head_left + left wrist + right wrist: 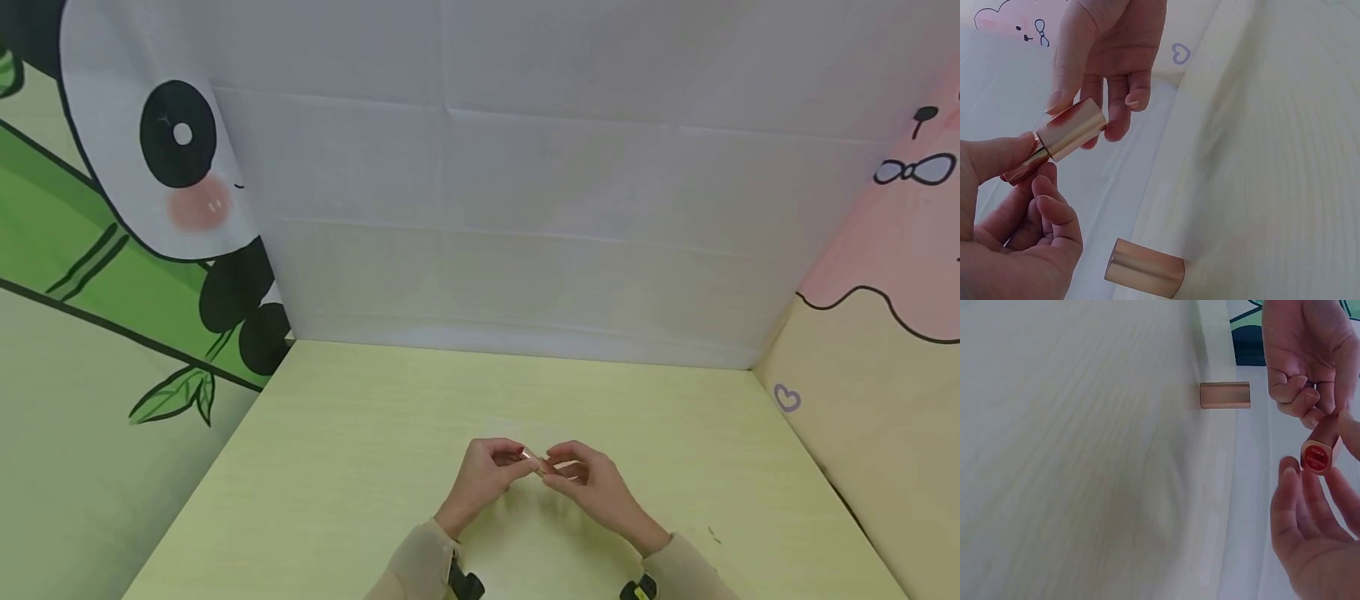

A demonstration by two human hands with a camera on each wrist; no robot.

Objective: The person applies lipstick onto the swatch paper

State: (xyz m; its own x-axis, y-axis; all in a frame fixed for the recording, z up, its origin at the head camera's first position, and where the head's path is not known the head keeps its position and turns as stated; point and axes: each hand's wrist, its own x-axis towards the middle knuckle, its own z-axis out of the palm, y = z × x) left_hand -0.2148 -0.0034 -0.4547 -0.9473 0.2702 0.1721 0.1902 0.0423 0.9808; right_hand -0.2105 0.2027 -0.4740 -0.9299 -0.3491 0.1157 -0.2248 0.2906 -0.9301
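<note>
A rose-gold lipstick tube (1074, 130) is held between both hands above the table. My left hand (487, 479) pinches its narrower, shiny end between thumb and finger. Around the wider base are the thumb and fingertips of my right hand (596, 487). A red round label (1317, 459) shows on the base's end in the right wrist view. Apart from the hands, a separate rose-gold piece (1145, 269), looking like the lipstick's cap, sits on the table; the hands seem to hide it in the head view.
The pale wood-grain table (360, 433) meets a creased white sheet (525, 183) at its back edge. A panda-printed panel (172, 217) borders the left side, a pink and cream panel (862, 375) the right. A small dark mark (714, 535) lies right of the right forearm.
</note>
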